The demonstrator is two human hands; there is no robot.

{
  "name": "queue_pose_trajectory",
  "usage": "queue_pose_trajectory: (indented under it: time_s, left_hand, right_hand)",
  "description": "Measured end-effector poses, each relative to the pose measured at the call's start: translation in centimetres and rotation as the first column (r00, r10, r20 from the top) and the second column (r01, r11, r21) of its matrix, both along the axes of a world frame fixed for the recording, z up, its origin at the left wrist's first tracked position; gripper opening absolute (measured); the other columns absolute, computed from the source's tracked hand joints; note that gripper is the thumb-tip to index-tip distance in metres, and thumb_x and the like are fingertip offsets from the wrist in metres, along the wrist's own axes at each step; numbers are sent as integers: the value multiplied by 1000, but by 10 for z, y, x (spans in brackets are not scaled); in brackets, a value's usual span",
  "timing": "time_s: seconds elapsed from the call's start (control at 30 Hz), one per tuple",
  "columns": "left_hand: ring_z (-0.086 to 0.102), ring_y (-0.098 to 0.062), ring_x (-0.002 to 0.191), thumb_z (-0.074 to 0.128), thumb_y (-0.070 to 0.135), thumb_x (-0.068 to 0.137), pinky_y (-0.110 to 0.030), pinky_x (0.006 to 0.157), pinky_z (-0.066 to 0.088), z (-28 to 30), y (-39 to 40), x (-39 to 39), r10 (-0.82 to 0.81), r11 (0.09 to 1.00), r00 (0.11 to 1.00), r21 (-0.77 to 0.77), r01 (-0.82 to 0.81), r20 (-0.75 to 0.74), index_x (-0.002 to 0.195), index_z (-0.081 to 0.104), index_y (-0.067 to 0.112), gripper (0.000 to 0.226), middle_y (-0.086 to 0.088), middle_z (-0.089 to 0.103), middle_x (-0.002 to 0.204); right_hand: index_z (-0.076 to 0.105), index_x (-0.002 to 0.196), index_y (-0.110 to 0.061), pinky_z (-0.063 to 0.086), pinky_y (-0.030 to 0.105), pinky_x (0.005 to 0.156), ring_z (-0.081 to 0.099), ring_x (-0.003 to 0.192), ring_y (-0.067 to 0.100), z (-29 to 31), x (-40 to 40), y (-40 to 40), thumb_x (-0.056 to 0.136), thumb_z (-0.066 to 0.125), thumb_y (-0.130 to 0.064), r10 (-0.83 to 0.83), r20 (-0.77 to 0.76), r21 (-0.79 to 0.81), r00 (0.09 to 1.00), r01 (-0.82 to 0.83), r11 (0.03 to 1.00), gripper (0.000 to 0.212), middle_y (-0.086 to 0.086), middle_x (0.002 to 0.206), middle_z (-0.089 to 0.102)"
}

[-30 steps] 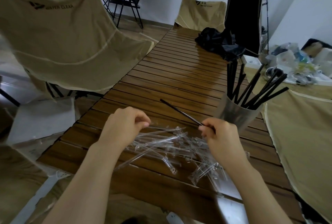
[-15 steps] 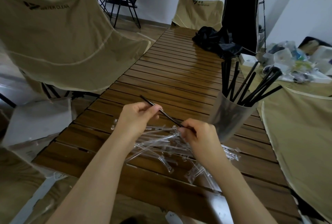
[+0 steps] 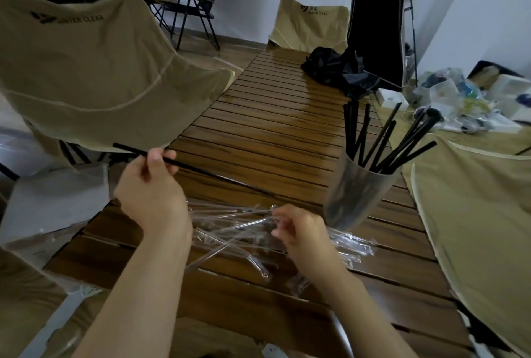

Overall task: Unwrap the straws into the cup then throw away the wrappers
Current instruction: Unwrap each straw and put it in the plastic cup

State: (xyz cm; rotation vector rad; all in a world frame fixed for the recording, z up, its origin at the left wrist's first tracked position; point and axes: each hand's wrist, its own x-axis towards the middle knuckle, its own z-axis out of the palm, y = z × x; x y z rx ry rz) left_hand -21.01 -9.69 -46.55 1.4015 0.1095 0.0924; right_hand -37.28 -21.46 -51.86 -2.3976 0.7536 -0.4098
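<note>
Left hand (image 3: 152, 185) pinches a thin black straw (image 3: 172, 161) between thumb and fingertips, above the slatted wooden table (image 3: 273, 133). Right hand (image 3: 301, 228) pinches a clear, crinkly wrapper (image 3: 244, 222) on the heap of wrappers. The frosted cup (image 3: 356, 191) bristles with black straws. "WATER CLEAR" reads on the tan fabric chair (image 3: 86, 56).

Indoor room with camping chair (image 3: 94, 70) and slatted table (image 3: 273, 116) (cluttered).
</note>
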Motion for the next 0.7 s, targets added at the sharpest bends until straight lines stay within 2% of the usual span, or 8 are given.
queue_pose_trajectory:
  time_s: [0.07, 0.13, 0.23, 0.33, 0.4, 0.5, 0.6, 0.7]
  left_hand:
    - [65, -1, 79, 55, 26, 98, -23, 79, 52, -2, -4, -6, -65, 998, 997, 10, 66, -29, 90, 69, 25, 17, 10, 70, 89]
    - [67, -2, 78, 57, 25, 97, -22, 78, 51, -2, -7, -9, -105, 994, 993, 7, 105, -60, 85, 68, 26, 17, 10, 71, 88]
    - [67, -2, 78, 61, 25, 95, -20, 73, 50, -3, -9, -11, -148, 989, 982, -23, 146, -114, 90, 71, 22, 12, 9, 71, 87]
    - [67, -1, 78, 62, 24, 95, -18, 71, 47, -2, -10, -13, -169, 986, 979, -16, 169, -112, 92, 72, 21, 11, 8, 72, 87]
    - [66, 2, 76, 61, 24, 95, -18, 72, 48, 1, -10, -14, -199, 980, 976, 6, 200, -86, 91, 72, 22, 12, 9, 73, 87]
    - [66, 6, 73, 62, 23, 94, -17, 69, 51, 6, -12, -17, -318, 948, 946, 4, 319, -57, 88, 71, 26, 11, 10, 74, 85]
    - [70, 0, 80, 64, 17, 92, -15, 70, 53, 9, -17, -24, -444, 894, 895, -84, 440, -39, 94, 71, 22, 9, 5, 76, 88]
    - [72, -5, 85, 65, 10, 90, -16, 73, 55, 9, -19, -28, -523, 848, 852, -122, 516, -37, 103, 72, 17, 16, 2, 77, 91]
  right_hand:
    - [54, 125, -26, 49, 16, 85, 52, 95, -3, 2, 3, 3, 84, 70, -20, -20, 55, -16, 998, 21, 1000, 44, -15, 104, 54]
    - [55, 122, -25, 47, 13, 86, 51, 98, -3, 8, 5, 5, 79, 74, -25, -66, 136, -13, 988, 68, 998, 47, -15, 106, 53]
    - [56, 119, -22, 52, 17, 76, 58, 87, 0, 19, 5, 4, 78, 75, -32, -179, 265, 113, 947, 154, 982, 46, -11, 93, 61]
    - [47, 123, -28, 51, 15, 66, 61, 76, 0, 29, 3, 7, 82, 70, -36, -270, 381, 261, 884, 178, 949, 48, -7, 85, 63]
    - [51, 120, -27, 51, 13, 70, 61, 77, -2, 32, 3, 7, 85, 67, -32, -212, 411, 140, 887, 168, 976, 40, -9, 84, 64]
    - [66, 103, -22, 54, 20, 71, 61, 80, -1, 30, 6, 7, 88, 64, -29, -56, 346, -115, 937, 102, 988, 17, -13, 85, 65]
    - [70, 94, -16, 51, 23, 65, 59, 73, 4, 26, 8, 7, 90, 61, -23, 17, 326, -213, 945, 55, 976, 11, -8, 80, 65]
    - [73, 90, -15, 47, 24, 65, 53, 77, 9, 23, 7, 2, 88, 65, -20, -52, 355, -249, 933, 148, 957, 10, -7, 82, 57]
